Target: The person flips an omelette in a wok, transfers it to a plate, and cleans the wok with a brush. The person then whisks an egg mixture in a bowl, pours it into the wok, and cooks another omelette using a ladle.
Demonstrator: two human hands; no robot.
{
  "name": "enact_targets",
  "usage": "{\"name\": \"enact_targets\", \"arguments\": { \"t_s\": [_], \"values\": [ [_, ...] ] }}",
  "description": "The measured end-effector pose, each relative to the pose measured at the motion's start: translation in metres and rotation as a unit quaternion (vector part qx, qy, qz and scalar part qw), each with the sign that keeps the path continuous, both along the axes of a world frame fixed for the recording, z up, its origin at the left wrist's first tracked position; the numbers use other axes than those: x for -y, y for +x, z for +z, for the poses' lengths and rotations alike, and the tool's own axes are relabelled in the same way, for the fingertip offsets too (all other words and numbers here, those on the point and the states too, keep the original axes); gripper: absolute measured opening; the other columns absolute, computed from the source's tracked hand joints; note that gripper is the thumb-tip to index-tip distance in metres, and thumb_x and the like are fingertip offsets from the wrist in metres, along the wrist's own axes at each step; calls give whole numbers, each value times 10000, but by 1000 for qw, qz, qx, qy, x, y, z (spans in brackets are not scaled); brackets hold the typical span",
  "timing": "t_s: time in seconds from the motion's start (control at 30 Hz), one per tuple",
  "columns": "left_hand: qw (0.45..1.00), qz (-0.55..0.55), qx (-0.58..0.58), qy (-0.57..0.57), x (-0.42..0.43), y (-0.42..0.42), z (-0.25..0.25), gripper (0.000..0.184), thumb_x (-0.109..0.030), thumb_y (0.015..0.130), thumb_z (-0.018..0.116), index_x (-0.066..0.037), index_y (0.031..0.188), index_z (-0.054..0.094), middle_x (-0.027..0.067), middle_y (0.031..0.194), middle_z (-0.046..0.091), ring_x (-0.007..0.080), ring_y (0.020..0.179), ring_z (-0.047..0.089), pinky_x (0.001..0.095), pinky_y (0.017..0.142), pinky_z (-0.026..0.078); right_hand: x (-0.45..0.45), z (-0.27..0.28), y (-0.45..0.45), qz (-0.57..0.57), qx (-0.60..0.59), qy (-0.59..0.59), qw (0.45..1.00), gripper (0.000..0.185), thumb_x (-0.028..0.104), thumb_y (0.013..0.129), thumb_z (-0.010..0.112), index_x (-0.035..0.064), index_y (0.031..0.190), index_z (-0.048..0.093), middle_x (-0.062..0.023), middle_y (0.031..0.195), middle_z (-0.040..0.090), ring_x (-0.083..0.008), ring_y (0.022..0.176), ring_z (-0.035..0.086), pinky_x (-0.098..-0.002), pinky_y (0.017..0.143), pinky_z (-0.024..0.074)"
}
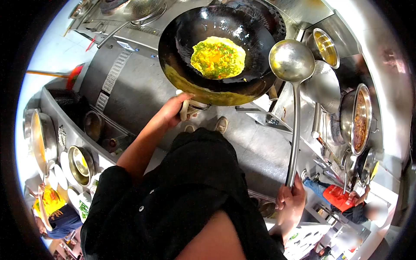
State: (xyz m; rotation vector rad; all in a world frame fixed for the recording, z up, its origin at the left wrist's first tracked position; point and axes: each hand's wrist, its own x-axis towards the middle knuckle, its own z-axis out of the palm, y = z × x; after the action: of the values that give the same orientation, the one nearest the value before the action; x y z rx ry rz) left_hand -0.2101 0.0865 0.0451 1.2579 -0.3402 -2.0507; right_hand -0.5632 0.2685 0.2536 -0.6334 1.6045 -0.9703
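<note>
My left hand [175,109] is closed round the near handle of a large black wok [182,47], with a pale folded cloth [185,110] between fingers and metal. In the wok lies a round yellow omelette [218,58] flecked with green and orange bits. The wok tilts toward me, and its far side is over the stove burner [277,19]. My right hand [291,200] grips the lower end of a long steel ladle [296,125]. The ladle's bowl stands up at the wok's right rim; whether they touch I cannot tell.
On the right are a bowl of yellow liquid [327,47], a flat strainer-like disc [324,86] and a pot of brown food [360,119]. Another wok [134,9] sits at upper left. Pots and bowls [80,164] line the left counter. A person in a red apron [338,197] stands at right, another person [54,212] at left.
</note>
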Motion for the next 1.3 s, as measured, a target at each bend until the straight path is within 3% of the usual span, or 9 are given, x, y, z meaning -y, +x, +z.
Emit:
{"name": "enact_targets", "arguments": {
  "t_s": [0.3,0.43,0.63,0.8,0.97,1.03,1.13,1.2,1.3],
  "values": [
    [1000,-12,14,-5,0,0,9,386,-326,908,540,7,1102,519,142,955,641,233,736,632,314,592,501,-43,-8,-2,56,61,41,996,642,-58,837,530,43,1440,337,-1,621,502,-60,431,440,-197,375,372],
    [1000,-5,14,5,1,0,0,383,-325,907,539,2,1106,526,132,944,647,230,713,636,308,563,515,-53,-9,-1,126,-28,47,991,677,-158,806,490,84,1429,383,-11,739,546,-56,487,472,-202,402,387],
    [999,-4,34,22,4,-2,-4,380,-333,907,536,-5,1099,546,122,917,655,221,685,648,294,479,498,-32,9,13,300,-249,-32,920,729,-191,735,523,68,1409,421,-52,872,600,-52,559,484,-218,485,385],
    [999,-30,28,-7,4,1,-5,378,-343,903,535,-9,1079,556,114,903,657,207,685,646,304,482,484,-25,22,17,279,-257,78,922,625,-65,705,565,64,1315,522,-136,1143,640,-229,989,626,-321,877,473],
    [1000,-22,7,14,5,1,-16,338,-344,903,532,-32,1022,580,86,867,662,192,661,626,327,538,490,-32,-30,1,296,-335,-101,889,538,1,790,625,96,1310,525,-153,1043,664,-223,955,638,-323,827,491],
    [998,-38,5,43,9,3,-11,291,-323,900,542,-50,987,586,79,839,664,194,651,619,326,524,485,-34,-77,-6,309,-340,-212,863,676,-104,767,643,92,1384,449,-101,952,669,-155,609,601,-254,531,492],
    [996,-11,15,87,14,-3,-7,254,-293,888,557,-49,960,578,91,829,661,205,643,620,325,503,480,-30,-82,12,284,-303,-25,909,575,-11,861,578,36,1408,407,-6,730,561,-74,556,442,-219,508,392],
    [996,-5,27,80,18,-2,-19,206,-247,879,555,-49,934,569,102,809,652,216,626,617,328,482,476,-35,-108,6,246,-245,14,938,593,-12,840,567,29,1408,400,-10,762,563,-67,588,445,-213,523,383],
    [993,33,57,96,15,-9,-18,177,-211,871,549,-37,903,557,113,794,633,222,589,603,349,466,473,-31,-126,7,229,-336,-32,913,590,7,846,565,29,1408,386,51,631,409,-34,530,392,-206,456,329]
  ]
}}
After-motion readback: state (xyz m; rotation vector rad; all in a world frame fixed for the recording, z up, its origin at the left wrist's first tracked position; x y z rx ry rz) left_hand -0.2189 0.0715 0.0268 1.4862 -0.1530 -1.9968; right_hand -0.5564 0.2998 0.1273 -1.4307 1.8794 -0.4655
